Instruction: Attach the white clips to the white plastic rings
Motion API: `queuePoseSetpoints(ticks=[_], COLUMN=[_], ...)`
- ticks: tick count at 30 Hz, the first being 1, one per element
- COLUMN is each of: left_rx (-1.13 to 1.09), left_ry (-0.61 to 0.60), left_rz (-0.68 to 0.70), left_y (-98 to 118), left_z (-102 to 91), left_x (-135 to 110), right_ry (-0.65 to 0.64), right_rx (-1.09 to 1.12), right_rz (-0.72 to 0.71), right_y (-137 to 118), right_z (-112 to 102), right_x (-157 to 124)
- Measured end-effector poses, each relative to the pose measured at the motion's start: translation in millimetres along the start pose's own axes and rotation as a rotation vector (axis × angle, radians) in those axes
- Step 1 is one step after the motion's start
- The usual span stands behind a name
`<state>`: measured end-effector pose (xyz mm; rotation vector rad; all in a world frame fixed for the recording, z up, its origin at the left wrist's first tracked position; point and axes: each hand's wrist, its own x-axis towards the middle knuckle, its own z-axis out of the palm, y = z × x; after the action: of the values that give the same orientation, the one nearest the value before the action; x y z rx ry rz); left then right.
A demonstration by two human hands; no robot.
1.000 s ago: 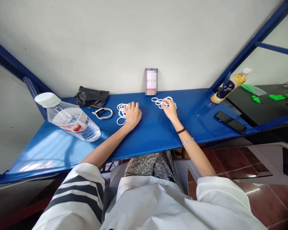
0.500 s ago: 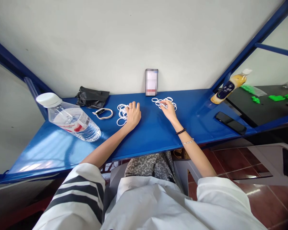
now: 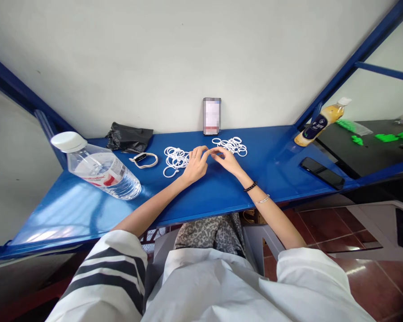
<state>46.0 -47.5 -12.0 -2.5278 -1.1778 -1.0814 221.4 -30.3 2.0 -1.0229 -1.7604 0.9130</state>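
My left hand [image 3: 195, 166] and my right hand [image 3: 229, 162] meet over the middle of the blue table, fingertips together. Both are closed in a pinch, and whatever sits between the fingers is hidden or too small to make out. Just left of my left hand lies a tangled pile of thin white rings [image 3: 171, 162], several of them overlapping. A second pile of white rings [image 3: 237, 146] spreads behind my right hand, which partly covers its near edge.
A phone [image 3: 212, 117] leans upright on the wall. Leftward are a black plastic bag [image 3: 129, 137], a wristband watch [image 3: 144, 160] and a large water bottle [image 3: 102, 170]. A juice bottle [image 3: 319, 125] and a dark phone [image 3: 322, 172] are at the right of the blue table [image 3: 215, 192].
My left hand has moved right, off the left pile of rings. My right hand has come left from the right pile, and the fingertips now meet between the piles.
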Motion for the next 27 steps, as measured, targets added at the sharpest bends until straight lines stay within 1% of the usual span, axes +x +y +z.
queuePoseSetpoints(ticks=[2,6,11,17,21,23,25,27], left_rx=[-0.037,-0.105,-0.163,-0.157,-0.157,-0.162,-0.167,-0.17], left_ry=[-0.033,-0.078,-0.138,-0.171,-0.201,-0.207,-0.185,-0.139], left_rz=[0.058,0.141,0.176,0.227,0.201,0.188,0.183,0.165], left_y=[1.7,4.2,4.7,4.5,4.6,4.6,4.5,4.0], left_z=[3.1,8.7,12.9,12.0,10.3,10.2,10.2,10.1], left_x=[-1.4,-3.9,-6.0,-5.8,-4.9,-4.4,-4.0,-3.4], right_ry=[-0.056,-0.179,-0.245,-0.212,-0.158,-0.155,-0.162,-0.161], right_rx=[0.025,0.169,0.265,0.328,0.335,0.343,0.382,0.457], right_rz=[0.011,0.056,0.06,0.064,0.117,0.143,0.174,0.223], right_y=[0.9,2.7,3.7,5.1,5.0,4.6,4.1,3.4], right_z=[5.5,12.7,15.4,14.8,15.6,16.5,17.2,16.9], right_x=[-1.2,-4.2,-6.8,-6.3,-6.1,-6.2,-6.2,-5.8])
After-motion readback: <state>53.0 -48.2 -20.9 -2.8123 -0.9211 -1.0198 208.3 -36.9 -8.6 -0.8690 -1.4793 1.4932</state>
